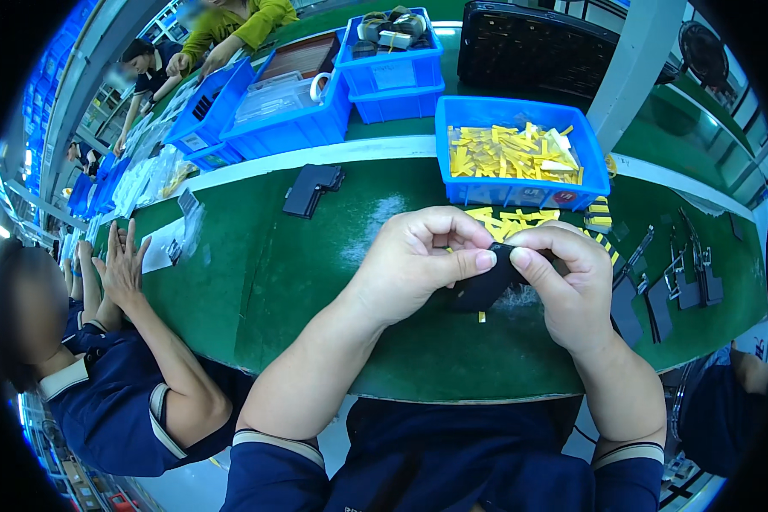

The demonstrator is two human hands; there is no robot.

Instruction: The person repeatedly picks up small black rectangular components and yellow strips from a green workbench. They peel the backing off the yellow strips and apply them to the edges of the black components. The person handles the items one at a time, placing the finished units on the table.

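Note:
Both of my hands meet over the green table, pinching a flat black part (480, 292) by its upper end. My left hand (422, 260) has thumb and fingertips closed on the left side of that end. On its right side, the thumb and index finger of my right hand (569, 277) press from above. The fingers hide the gripped edge, and the part hangs tilted below them. Just behind my hands lies a loose pile of yellow strips (510, 224). One small yellow piece (482, 317) rests under the black part.
Beyond the pile stands a blue bin (520, 193) of yellow strips. Several black parts with cables (700, 286) lie at right; an L-shaped black part (310, 192) lies farther left. More blue bins (303, 128) line the back. At left, a co-worker's hand (124, 269) is raised over the table.

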